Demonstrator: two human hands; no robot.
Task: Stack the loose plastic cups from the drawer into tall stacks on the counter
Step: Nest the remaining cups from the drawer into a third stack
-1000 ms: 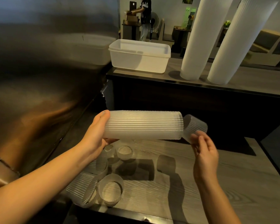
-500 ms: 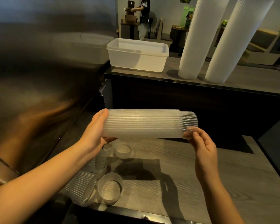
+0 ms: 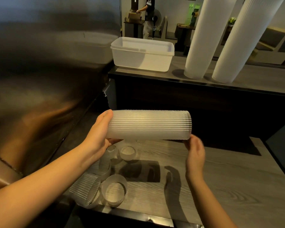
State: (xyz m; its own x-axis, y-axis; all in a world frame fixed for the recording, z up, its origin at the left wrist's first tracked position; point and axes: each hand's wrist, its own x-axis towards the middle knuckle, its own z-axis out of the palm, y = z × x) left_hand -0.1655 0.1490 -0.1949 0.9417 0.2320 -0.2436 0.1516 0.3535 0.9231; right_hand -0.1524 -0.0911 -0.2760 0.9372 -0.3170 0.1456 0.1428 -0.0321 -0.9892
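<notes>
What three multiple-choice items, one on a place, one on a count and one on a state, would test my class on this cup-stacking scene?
1. Where does the white rectangular plastic tub stand?
A. on the raised grey counter, left of the tall stacks
B. on a chair
C. on the floor

2. How many tall white ribbed cup stacks stand on that counter?
A. one
B. two
C. four

3. How does the short translucent ribbed cup stack lie?
A. upright on the counter
B. horizontal in the air
C. upside down in the tub

Key:
1 A: the tub sits at the counter's left end.
2 B: two columns rise side by side.
3 B: the left hand holds one end of it above the loose translucent ribbed cups.
</notes>
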